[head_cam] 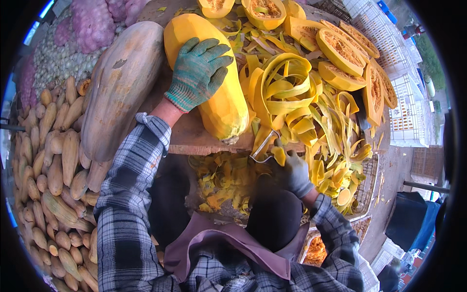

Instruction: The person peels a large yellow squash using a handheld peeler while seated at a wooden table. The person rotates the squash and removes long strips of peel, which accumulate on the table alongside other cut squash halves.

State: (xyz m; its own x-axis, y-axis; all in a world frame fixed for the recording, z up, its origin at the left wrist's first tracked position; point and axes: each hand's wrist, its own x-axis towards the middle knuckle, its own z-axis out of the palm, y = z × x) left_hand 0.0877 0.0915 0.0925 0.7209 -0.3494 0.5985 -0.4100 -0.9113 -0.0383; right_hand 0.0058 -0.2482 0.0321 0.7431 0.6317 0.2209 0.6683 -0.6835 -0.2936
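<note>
My left hand [200, 75], in a green knitted work glove, rests with spread fingers on top of a peeled yellow squash [226, 109] lying on the wooden board [199, 140]. My right hand [293, 171], in a grey glove, grips a metal-framed peeler [262, 148] just below the board's front edge, with a bit of peel by the fingers. The peeler is apart from the squash. A large unpeeled squash [122, 84] lies left of the peeled one. Long curled peels [288, 87] are heaped to the right of it.
Halved squashes [341, 51] line the board's far right side. Peels overflow a plastic crate [368, 182] at right, near a container of orange pulp [315, 252]. Many small squashes [54, 175] are piled at left. White crates [408, 113] are stacked beyond. Peels lie on the ground below the board.
</note>
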